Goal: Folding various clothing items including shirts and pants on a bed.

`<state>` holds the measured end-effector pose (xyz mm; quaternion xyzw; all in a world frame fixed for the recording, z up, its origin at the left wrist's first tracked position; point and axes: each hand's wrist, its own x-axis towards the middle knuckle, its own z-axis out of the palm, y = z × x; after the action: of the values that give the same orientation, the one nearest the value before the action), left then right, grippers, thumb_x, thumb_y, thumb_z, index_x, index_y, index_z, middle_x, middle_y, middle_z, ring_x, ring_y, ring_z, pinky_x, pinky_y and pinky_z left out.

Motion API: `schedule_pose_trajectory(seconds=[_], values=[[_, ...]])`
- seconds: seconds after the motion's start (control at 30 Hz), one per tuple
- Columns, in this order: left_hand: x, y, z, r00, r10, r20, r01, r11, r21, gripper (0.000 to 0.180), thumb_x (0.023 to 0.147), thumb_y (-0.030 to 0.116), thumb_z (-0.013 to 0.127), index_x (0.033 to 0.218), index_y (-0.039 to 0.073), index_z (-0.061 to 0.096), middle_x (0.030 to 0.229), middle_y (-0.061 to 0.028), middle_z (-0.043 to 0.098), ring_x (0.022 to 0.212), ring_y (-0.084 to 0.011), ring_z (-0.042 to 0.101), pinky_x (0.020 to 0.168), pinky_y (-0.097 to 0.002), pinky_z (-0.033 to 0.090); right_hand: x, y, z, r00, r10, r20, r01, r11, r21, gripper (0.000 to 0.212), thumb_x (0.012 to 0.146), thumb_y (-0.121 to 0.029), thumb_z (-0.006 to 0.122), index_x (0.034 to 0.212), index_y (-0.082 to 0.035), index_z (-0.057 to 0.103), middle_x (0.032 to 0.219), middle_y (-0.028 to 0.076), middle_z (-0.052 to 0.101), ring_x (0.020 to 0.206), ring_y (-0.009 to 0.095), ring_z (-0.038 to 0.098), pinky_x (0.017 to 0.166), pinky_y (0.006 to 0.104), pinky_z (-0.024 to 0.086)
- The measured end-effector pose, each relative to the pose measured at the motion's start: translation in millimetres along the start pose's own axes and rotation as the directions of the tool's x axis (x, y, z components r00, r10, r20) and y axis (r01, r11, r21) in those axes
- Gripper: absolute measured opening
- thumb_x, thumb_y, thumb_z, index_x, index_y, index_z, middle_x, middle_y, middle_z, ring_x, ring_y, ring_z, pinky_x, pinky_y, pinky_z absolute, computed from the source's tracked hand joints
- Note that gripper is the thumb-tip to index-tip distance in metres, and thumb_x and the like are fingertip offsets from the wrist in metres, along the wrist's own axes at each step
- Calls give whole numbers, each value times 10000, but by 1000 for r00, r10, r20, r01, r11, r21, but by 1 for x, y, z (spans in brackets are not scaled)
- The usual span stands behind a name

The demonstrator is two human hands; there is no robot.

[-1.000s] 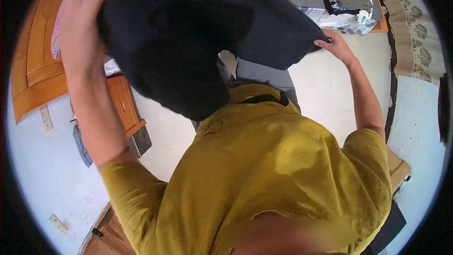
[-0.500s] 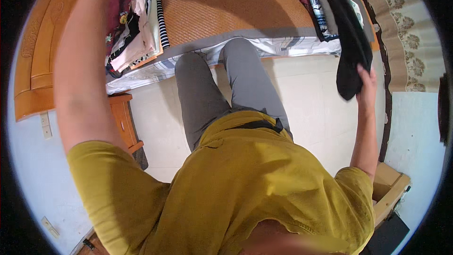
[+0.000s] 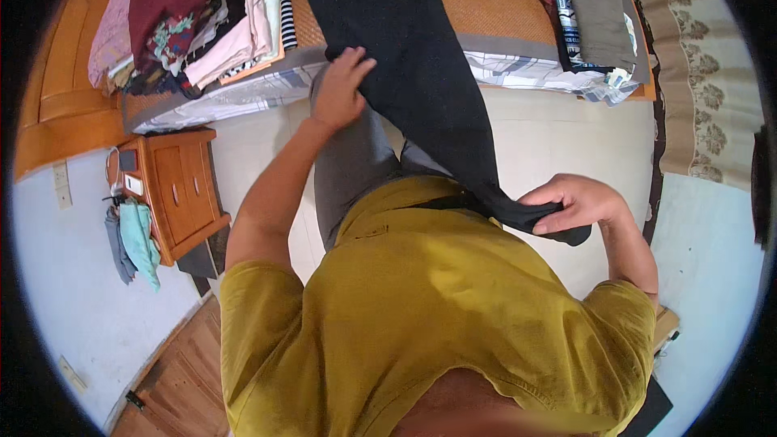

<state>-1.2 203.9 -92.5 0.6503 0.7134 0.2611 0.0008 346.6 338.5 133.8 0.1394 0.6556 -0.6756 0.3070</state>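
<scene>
A pair of black trousers (image 3: 413, 57), by the look of the long tapering leg, stretches from the bed across my lap towards my right side. My right hand (image 3: 579, 201) is closed on the narrow end, thumb below and fingers above, and a short piece hangs past the grip. At the left edge of the cloth is my left hand (image 3: 341, 91), fingers apart, fingertips against the fabric without a visible grip. The upper end of the trousers runs out of the top of the view.
A pile of folded clothes (image 3: 235, 24) lies on the bed's left. Another stack, with grey-brown cloth (image 3: 599, 16) on top, is at its right. A wooden nightstand (image 3: 182, 186) stands to my left; a patterned curtain (image 3: 688, 57) hangs at the right.
My left hand has come down from the top of the view to the trousers' edge. My right hand has moved left and lower, drawing the trousers from the right stack across my lap.
</scene>
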Motion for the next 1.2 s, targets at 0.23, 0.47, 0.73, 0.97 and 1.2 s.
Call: schedule_pose_trajectory(seconds=[0.23, 0.47, 0.73, 0.97, 1.2], values=[[-14, 69, -10, 999, 45, -19, -48, 966, -253, 560, 590, -10, 581, 1135, 88, 497, 1266, -136, 427, 1229, -291, 354, 1027, -483, 223, -5, -35, -15, 991, -106, 78, 115, 986, -121, 303, 766, -70, 656, 1055, 1, 597, 721, 69, 636, 575, 79, 556, 510, 231, 424], [19, 44, -40, 982, -44, -183, -71, 812, -580, 381, 547, -128, 459, 895, 20, 507, 1033, -121, 609, 984, -313, 555, 867, -357, 431, -23, -53, -14, 987, -98, 125, 124, 969, -216, 324, 727, -77, 702, 1032, -10, 616, 857, 125, 661, 684, 176, 638, 571, 256, 457], [-48, 67, -44, 917, 95, 387, 84, 903, -421, 299, 642, -38, 531, 929, 44, 525, 1056, -116, 601, 938, -292, 566, 837, -389, 421, 0, -124, -54, 957, 42, 287, 110, 862, -494, 274, 756, -127, 679, 992, 0, 621, 906, 134, 654, 801, 180, 636, 694, 271, 479], [-76, 66, -13, 800, -332, 500, 600, 477, -643, 278, 866, 218, 503, 1074, 37, 536, 871, -143, 597, 830, -232, 550, 763, -316, 414, 117, -239, -93, 571, -821, 0, -267, -185, -946, 260, 804, -72, 518, 1053, -36, 583, 1029, 149, 598, 960, 281, 561, 847, 363, 432], [-104, 50, -2, 810, -418, 411, 573, 420, -703, 364, 863, 270, 546, 663, 34, 354, 626, 5, 371, 621, -99, 362, 526, -328, 326, 180, -80, -172, 752, -524, -401, -138, 469, -872, 327, 850, -277, 570, 1092, -57, 590, 991, 85, 640, 873, 140, 599, 776, 280, 465]])
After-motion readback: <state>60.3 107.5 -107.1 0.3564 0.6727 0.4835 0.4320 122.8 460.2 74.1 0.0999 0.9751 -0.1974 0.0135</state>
